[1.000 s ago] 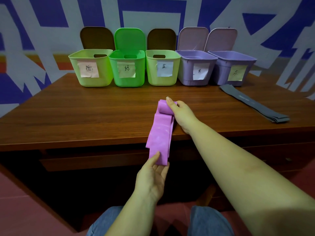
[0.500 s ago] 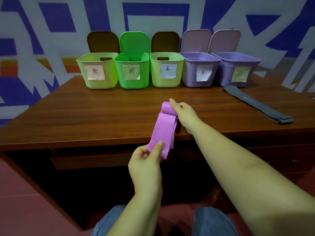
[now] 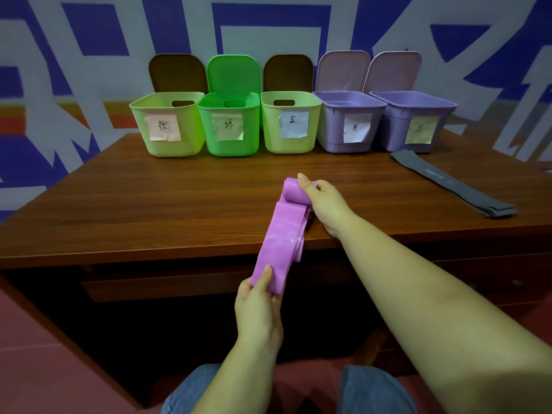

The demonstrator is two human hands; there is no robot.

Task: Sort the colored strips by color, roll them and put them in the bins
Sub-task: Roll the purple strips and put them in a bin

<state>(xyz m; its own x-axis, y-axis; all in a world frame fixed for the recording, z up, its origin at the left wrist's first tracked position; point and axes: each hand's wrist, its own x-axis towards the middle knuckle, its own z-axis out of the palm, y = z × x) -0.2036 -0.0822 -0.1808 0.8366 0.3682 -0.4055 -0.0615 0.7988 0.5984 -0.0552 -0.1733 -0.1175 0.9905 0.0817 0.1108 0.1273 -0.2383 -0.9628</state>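
A purple strip [image 3: 282,234] stretches from the table's front edge down toward me. Its far end is wound into a small roll, which my right hand [image 3: 324,201] grips on the tabletop. My left hand [image 3: 259,306] pinches the strip's loose near end below the table edge, thumb on top. A grey strip [image 3: 454,186] lies flat at the right of the table. Five open bins with paper labels stand in a row at the back: a yellow-green bin [image 3: 167,124], a green bin [image 3: 228,127], another yellow-green bin [image 3: 291,124] and two lilac bins [image 3: 349,124] [image 3: 415,121].
The brown wooden table [image 3: 149,210] has a drawer front under its near edge. My knees in blue jeans [image 3: 376,392] show at the bottom. A painted blue and white wall stands right behind the bins.
My left hand has closed on the strip's loose end with the thumb on top. The right hand keeps the roll at the same spot on the table.
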